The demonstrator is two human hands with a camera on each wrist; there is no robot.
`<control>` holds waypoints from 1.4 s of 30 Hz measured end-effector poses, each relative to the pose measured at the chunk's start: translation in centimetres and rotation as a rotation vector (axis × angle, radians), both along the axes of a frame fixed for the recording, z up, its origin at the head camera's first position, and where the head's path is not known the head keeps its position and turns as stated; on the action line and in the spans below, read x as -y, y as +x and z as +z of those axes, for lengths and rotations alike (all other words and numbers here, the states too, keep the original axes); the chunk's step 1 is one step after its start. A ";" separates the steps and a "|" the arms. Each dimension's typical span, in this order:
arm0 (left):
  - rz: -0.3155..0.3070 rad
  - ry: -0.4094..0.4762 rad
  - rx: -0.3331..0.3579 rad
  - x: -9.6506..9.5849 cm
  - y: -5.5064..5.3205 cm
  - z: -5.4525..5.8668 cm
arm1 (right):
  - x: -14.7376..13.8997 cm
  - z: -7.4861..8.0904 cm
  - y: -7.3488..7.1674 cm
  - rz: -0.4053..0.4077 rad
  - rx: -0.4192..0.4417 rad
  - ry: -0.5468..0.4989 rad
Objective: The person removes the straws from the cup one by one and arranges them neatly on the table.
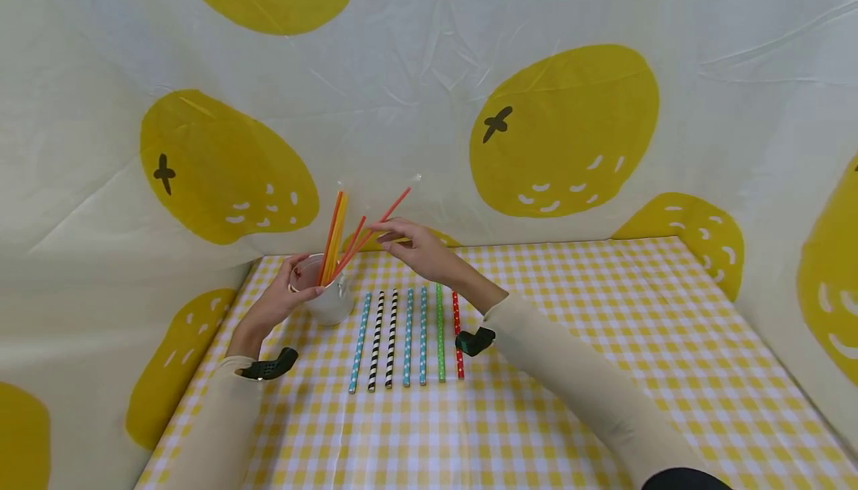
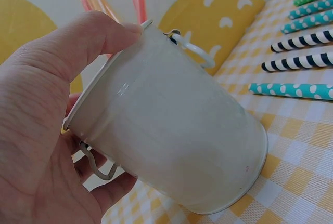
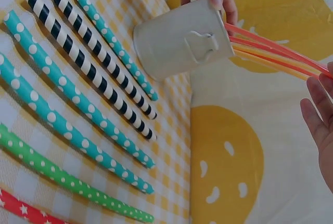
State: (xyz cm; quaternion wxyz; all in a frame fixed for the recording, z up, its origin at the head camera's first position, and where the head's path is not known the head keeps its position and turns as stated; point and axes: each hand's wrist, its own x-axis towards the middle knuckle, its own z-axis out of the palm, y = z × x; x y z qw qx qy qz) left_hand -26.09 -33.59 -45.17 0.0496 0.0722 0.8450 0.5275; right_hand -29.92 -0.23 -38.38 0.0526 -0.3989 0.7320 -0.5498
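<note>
My left hand (image 1: 271, 300) grips a white metal pail (image 2: 171, 115) by its rim, thumb over the near edge and fingers on the far side. The pail has small side handles and tilts slightly. Several orange and yellow plastic straws (image 1: 337, 233) stand in it, leaning against its rim. Over to the right of its mouth, my right hand (image 1: 418, 252) pinches one red-orange straw (image 1: 395, 205) between thumb and fingers. That straw slants from the pail's rim up past the fingertips, with a clear tip at its upper end.
Paper straws lie side by side right of the pail: blue dotted (image 1: 360, 341), black-striped (image 1: 377, 341), more blue dotted (image 1: 408, 341), green dotted (image 1: 440, 341) and red starred (image 1: 457, 326). Below them spreads a yellow checked tablecloth (image 1: 603, 326). A lemon-print curtain (image 1: 415, 103) hangs behind the table.
</note>
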 end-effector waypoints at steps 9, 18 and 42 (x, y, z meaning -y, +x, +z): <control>-0.003 -0.005 0.014 0.1 0.0 -0.1 | -2.2 0.0 -0.3 -0.019 -0.004 -0.076; 0.008 -0.011 0.007 0.4 0.1 0.1 | -4.8 0.4 -0.5 -0.077 0.015 -0.088; 0.005 -0.020 0.014 0.6 0.2 -0.1 | -13.8 -2.0 -0.2 -0.177 0.219 -0.020</control>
